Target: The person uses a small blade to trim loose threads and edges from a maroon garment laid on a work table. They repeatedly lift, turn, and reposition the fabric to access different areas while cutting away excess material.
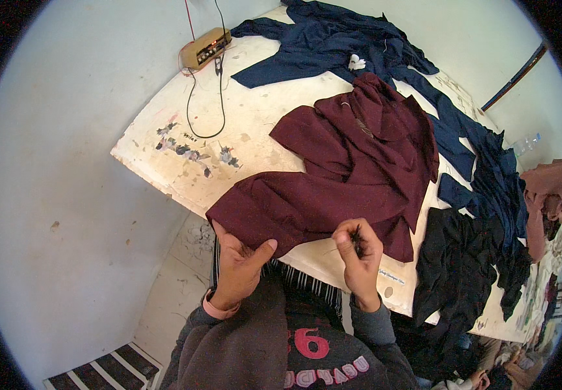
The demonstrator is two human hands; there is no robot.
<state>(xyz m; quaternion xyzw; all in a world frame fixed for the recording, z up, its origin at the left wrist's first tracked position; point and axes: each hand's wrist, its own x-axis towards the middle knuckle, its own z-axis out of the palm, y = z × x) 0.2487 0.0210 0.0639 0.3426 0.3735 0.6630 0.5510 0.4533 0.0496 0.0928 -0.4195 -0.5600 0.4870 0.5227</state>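
Note:
A maroon garment (352, 156) lies spread and creased across the pale table in front of me. At its near left edge my left hand (238, 266) grips the cloth, thumb on top and the fingers partly hidden underneath. My right hand (360, 260) is closed just off the garment's near edge, thumb against the curled fingers. A small dark tuft (357, 240), which looks like loose thread ends, is held in it.
Navy garments (339, 42) lie along the far side, and a black garment (453, 266) at the right. A tan control box (206, 49) with cables sits at the back left. A plastic bottle (526, 144) lies far right. Another person's hand (479, 379) shows at lower right.

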